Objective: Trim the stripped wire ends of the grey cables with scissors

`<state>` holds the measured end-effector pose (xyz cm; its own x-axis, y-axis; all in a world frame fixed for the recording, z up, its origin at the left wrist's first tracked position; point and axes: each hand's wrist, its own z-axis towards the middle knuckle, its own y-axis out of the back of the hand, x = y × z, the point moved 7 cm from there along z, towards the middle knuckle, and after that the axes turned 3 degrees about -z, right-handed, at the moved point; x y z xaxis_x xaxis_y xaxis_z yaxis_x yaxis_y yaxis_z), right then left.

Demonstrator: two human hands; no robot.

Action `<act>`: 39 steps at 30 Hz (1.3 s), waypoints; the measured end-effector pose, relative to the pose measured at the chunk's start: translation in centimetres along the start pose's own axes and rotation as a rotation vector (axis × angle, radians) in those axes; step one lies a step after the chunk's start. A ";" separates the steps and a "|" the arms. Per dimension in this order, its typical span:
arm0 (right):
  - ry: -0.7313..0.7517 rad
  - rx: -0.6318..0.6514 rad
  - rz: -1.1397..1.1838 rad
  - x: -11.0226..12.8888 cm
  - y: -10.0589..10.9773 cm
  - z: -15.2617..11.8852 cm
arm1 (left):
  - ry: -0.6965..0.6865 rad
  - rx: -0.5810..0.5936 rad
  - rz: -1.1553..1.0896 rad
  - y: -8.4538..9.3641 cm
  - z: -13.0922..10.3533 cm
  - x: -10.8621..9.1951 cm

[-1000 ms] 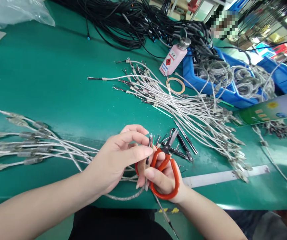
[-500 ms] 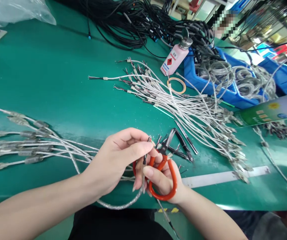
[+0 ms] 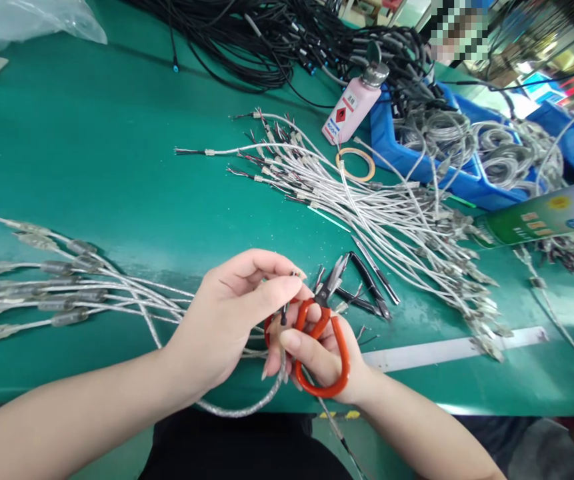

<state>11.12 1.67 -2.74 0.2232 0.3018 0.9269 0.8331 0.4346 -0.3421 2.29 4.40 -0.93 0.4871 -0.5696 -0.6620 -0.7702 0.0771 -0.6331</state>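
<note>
Between my hands is a grey braided cable, its stripped end pointing up. My left hand pinches the short wires at that end, thumb against fingers. Scissors with orange handles rest in my right hand, blades pointing up and away. The thumb and fingers of that hand also press on the cable just below the wires. Part of the scissors' far handle is hidden behind my fingers. Black-handled cutters and a slim pen-like tool lie on the table just beyond the scissor blades.
Several grey cables with plugs lie at left. A bundle of stripped cables spreads at right, near a pink bottle, a tape ring and blue bins. A steel ruler lies near the front; black cables pile at the back.
My hands stay in nearly the same grip, with the cable end and scissors shifted slightly to the left. My left fingertips now cover more of the wire ends.
</note>
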 end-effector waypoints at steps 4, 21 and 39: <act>-0.007 0.016 -0.023 0.0 -0.1 0.0 | 0.009 -0.012 -0.008 0.1 0.0 0.1; -0.030 0.029 -0.079 0.3 -0.1 0.1 | 0.066 0.004 -0.015 -0.1 0.1 0.0; -0.025 0.060 -0.121 0.3 -0.5 0.0 | 0.062 0.004 -0.032 0.0 0.0 0.0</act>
<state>10.76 1.54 -2.33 0.1097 0.2650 0.9580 0.8212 0.5189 -0.2375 2.26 4.35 -0.97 0.4848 -0.6215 -0.6154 -0.7530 0.0614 -0.6552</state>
